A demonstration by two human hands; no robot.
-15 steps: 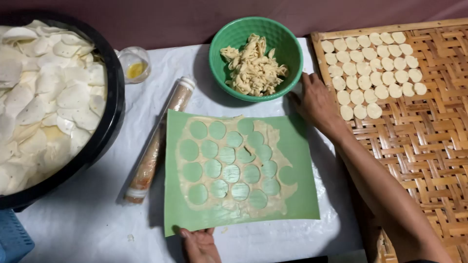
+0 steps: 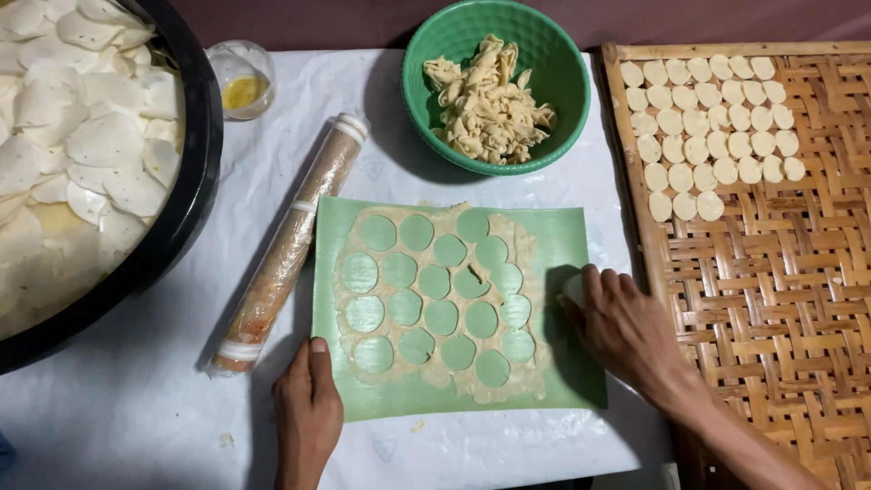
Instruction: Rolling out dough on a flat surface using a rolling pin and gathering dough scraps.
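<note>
Head view, change: the right hand (image 2: 626,331) is now resting on the right edge of the green sheet (image 2: 553,240); half a second ago it was lying far right at the woven tray's edge. The left hand (image 2: 307,413) is keeping its place at the near left corner.
Meaning: both hands are now pinning the sheet, so work on the cut dough looks to be resuming.
Left grip: fingers flat and closed together, thumb pressing the sheet's edge, holding nothing.
Right grip: fingers spread flat on the sheet, nothing visibly clasped.
Dough layer (image 2: 435,295): thin, pale beige, lying on the sheet at the table's middle, showing round holes in rows.
Green sheet: smooth, glossy, rectangular.
Rolling pin (image 2: 288,245): long cylinder wrapped in clear film, lying just left of the sheet.
Green bowl (image 2: 417,86): plastic, at the far side, holding crumpled dough scraps (image 2: 490,100).
Woven tray (image 2: 780,299): bamboo lattice at right, carrying pale discs (image 2: 708,118) in rows.
Black basin (image 2: 190,191): far left, heaped with thin white slices (image 2: 82,145).
Small glass (image 2: 243,77): yellow liquid inside.
Table cover (image 2: 136,399): white, wrinkled.
</note>
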